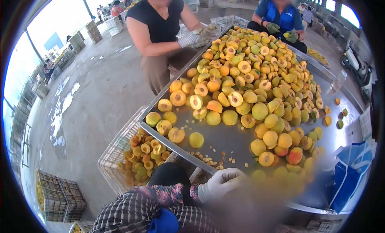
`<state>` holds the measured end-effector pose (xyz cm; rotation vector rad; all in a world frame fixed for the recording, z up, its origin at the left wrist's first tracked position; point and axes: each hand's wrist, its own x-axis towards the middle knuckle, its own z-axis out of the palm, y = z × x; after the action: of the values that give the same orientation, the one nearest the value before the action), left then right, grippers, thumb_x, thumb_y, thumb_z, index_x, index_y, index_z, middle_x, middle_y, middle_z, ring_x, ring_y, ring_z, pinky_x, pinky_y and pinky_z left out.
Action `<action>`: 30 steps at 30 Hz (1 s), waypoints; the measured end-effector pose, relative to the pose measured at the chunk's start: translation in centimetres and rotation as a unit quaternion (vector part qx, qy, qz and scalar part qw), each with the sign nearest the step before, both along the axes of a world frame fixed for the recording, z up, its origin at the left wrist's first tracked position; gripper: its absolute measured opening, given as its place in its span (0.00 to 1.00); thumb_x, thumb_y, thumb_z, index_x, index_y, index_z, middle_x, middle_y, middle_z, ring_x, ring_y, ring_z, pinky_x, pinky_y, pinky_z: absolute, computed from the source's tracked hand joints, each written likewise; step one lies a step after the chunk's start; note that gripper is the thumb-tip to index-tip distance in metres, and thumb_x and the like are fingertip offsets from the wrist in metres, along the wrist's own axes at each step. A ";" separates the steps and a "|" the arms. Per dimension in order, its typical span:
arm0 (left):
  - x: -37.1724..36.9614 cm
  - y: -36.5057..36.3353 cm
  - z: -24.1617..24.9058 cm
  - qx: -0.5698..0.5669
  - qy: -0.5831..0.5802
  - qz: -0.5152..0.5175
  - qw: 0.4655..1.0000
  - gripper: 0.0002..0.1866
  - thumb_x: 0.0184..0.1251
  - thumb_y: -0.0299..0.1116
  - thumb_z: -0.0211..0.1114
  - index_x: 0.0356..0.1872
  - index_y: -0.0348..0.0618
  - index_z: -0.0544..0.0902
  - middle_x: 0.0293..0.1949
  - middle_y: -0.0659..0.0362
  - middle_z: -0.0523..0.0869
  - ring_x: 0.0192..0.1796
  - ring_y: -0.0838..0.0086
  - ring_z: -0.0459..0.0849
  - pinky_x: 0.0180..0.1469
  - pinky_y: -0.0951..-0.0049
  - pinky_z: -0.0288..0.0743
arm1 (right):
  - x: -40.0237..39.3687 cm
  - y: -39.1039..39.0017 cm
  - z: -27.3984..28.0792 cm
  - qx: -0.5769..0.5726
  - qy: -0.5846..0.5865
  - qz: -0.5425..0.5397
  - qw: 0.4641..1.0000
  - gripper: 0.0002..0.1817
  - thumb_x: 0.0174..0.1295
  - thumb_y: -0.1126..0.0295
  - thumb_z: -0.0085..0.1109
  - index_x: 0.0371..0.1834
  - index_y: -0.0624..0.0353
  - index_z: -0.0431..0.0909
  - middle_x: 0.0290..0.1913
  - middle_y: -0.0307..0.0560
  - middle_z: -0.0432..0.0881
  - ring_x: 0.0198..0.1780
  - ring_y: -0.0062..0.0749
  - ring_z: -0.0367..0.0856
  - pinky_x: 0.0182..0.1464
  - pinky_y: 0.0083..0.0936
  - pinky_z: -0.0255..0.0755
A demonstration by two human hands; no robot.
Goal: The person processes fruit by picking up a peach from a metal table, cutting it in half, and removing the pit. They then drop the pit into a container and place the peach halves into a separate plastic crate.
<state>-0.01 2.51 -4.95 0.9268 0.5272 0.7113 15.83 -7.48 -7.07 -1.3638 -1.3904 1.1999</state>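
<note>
My left hand, in a whitish glove, is at the near edge of the metal table. Its fingers are curled closed, and what they hold, if anything, is hidden. Beside it, a smeared brownish shape, seemingly my right hand, blurs out at the lower right; its fingers cannot be made out. Just beyond lie whole and halved apricots in a large heap. Several pale apricot pits are scattered near my left hand. A single greenish apricot sits apart from the heap.
Left of my knee, a white plastic crate holds apricot halves. Two gloved people sit across the table. A blue bag hangs at the right edge; a clear bottle stands on the far right side. Stacked crates are at lower left.
</note>
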 end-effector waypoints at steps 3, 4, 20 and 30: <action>0.0 0.0 -0.1 -0.012 -0.005 -0.003 1.000 0.11 0.75 0.30 0.54 0.48 0.34 0.81 0.45 0.60 0.84 0.46 0.82 0.78 0.50 0.80 0.72 | 0.0 0.0 -0.2 0.015 -0.005 -0.003 1.000 0.23 0.67 0.55 0.57 0.52 0.66 0.73 0.36 0.53 0.82 0.37 0.37 0.81 0.43 0.31 0.75; -0.1 0.0 -0.3 -0.014 -0.007 -0.004 1.000 0.11 0.75 0.30 0.54 0.48 0.34 0.81 0.45 0.60 0.84 0.46 0.83 0.78 0.50 0.80 0.72 | -0.1 0.1 -0.3 0.025 0.001 -0.005 1.000 0.23 0.67 0.56 0.57 0.52 0.66 0.73 0.35 0.53 0.81 0.36 0.38 0.81 0.42 0.31 0.75; 0.0 0.0 -1.7 0.045 0.012 0.002 0.999 0.12 0.76 0.30 0.53 0.50 0.33 0.80 0.46 0.60 0.83 0.48 0.82 0.78 0.53 0.79 0.72 | 0.8 -1.1 -1.9 0.054 -0.068 0.028 0.996 0.31 0.70 0.61 0.54 0.69 0.73 0.61 0.55 0.67 0.78 0.52 0.54 0.81 0.51 0.37 0.75; -0.1 -0.1 -0.7 0.008 -0.051 -0.001 0.999 0.12 0.76 0.30 0.53 0.50 0.34 0.80 0.46 0.60 0.84 0.47 0.82 0.78 0.52 0.80 0.72 | 0.6 -0.6 -1.3 0.046 -0.060 0.036 0.997 0.30 0.70 0.62 0.54 0.68 0.74 0.62 0.54 0.68 0.79 0.51 0.54 0.81 0.50 0.37 0.76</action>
<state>-0.07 2.45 -5.64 0.9019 0.4302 0.7573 16.38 -8.08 -8.32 -1.3492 -1.5711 1.1018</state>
